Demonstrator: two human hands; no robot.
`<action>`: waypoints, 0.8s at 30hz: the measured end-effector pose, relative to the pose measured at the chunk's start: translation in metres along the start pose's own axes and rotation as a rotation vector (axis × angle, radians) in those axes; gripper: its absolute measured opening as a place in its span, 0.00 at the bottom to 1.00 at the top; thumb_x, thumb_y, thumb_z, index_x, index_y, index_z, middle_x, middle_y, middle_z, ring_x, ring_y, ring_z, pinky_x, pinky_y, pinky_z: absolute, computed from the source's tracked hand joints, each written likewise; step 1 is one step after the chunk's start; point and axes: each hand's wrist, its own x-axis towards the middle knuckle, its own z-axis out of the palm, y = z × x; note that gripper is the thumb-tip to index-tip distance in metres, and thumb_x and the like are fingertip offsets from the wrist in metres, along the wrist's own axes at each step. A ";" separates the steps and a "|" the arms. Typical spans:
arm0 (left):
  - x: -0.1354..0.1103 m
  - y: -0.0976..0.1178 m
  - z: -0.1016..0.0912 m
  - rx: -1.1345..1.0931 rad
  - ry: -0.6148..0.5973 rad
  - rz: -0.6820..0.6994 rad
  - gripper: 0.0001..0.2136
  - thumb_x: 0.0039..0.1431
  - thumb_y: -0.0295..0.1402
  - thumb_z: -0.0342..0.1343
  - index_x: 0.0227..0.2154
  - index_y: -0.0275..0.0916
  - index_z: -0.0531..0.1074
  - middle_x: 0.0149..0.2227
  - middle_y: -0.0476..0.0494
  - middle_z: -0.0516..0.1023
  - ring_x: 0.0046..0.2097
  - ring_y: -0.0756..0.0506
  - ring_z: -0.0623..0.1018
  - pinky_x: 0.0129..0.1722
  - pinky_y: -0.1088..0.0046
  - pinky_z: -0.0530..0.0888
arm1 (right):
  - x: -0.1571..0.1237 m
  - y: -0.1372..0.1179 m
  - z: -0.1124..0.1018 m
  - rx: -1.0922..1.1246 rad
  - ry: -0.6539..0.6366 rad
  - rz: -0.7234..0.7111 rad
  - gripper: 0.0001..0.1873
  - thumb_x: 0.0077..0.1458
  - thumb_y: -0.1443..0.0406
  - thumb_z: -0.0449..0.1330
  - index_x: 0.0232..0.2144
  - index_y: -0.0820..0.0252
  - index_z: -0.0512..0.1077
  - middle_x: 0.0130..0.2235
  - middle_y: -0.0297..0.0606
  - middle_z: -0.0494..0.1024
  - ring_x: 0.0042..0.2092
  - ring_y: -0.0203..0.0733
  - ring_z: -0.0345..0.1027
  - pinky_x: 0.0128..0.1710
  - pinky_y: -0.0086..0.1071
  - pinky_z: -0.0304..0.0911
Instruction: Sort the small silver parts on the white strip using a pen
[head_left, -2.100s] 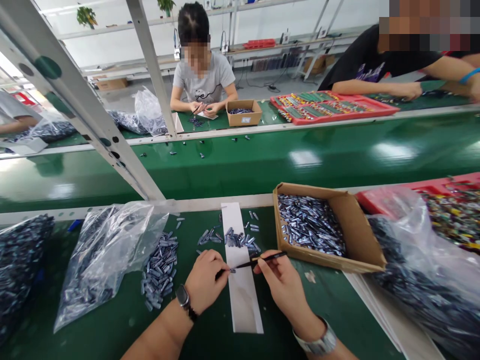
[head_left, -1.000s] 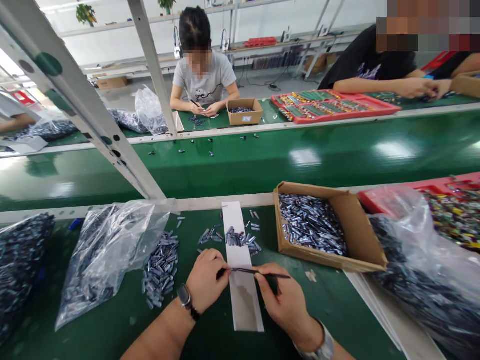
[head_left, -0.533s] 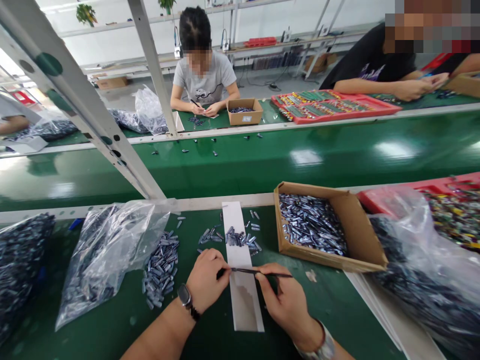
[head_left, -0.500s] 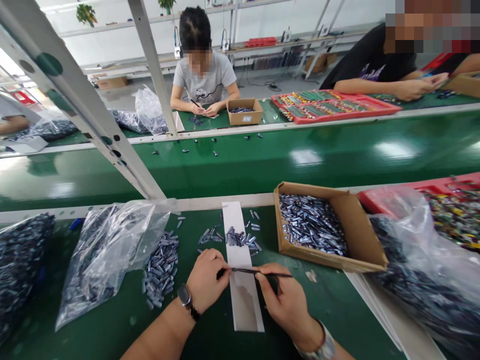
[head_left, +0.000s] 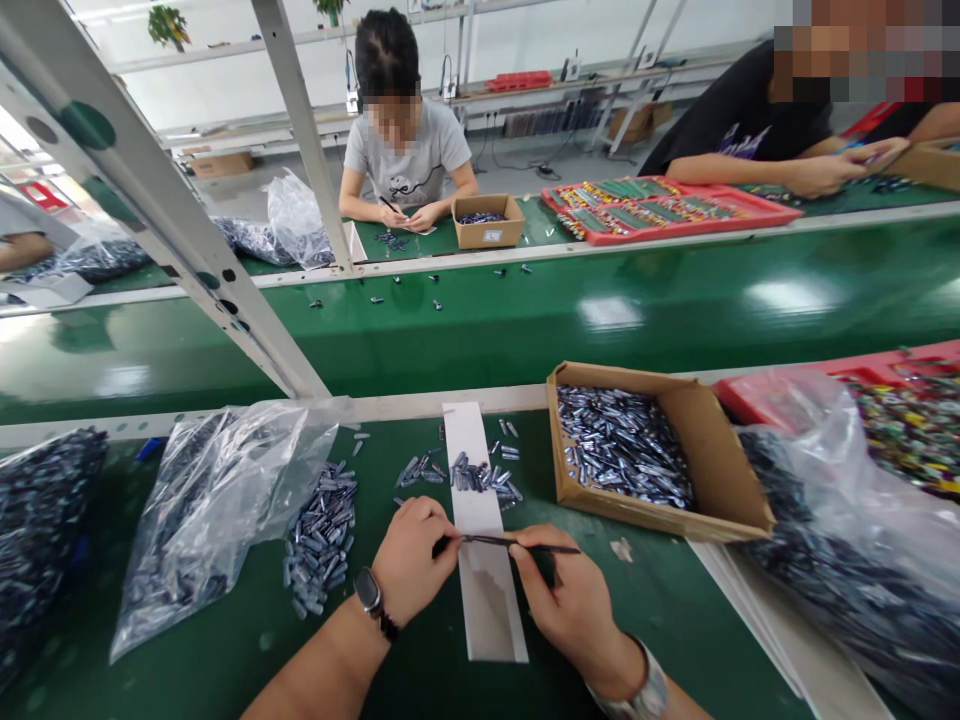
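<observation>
My right hand (head_left: 564, 597) is closed on a pair of dark tweezers (head_left: 544, 548), held almost level and pointing left. At the tweezers' tip, my left hand (head_left: 417, 552) is closed in a pinch; whatever sits between its thumb and finger is mostly hidden. Both hands hover over a long white strip of card (head_left: 491, 600) lying on the green tabletop. Just beyond them, small shiny grey-blue elongated pieces (head_left: 471, 474) lie across the strip and to either side of it. A larger pile of such pieces (head_left: 321, 540) is left of my left hand.
A cardboard box (head_left: 731, 470) of the pieces stands at right, beside a filled plastic bag (head_left: 840, 560) and a red tray (head_left: 739, 395). More bags (head_left: 225, 500) lie at left. Beyond runs a green conveyor belt (head_left: 480, 340) with a metal post (head_left: 187, 230); co-workers sit across.
The few small pieces on the conveyor belt have shifted slightly to the right. My hands and the tweezers stay almost in place. The right-hand co-worker's hands have moved a little.
</observation>
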 end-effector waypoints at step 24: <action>-0.001 0.013 -0.011 0.309 -0.157 0.074 0.14 0.80 0.21 0.70 0.52 0.49 0.96 0.49 0.44 0.91 0.53 0.38 0.87 0.56 0.61 0.84 | 0.000 0.005 0.001 0.109 0.012 -0.046 0.09 0.86 0.53 0.69 0.51 0.43 0.88 0.41 0.43 0.96 0.39 0.59 0.95 0.40 0.48 0.93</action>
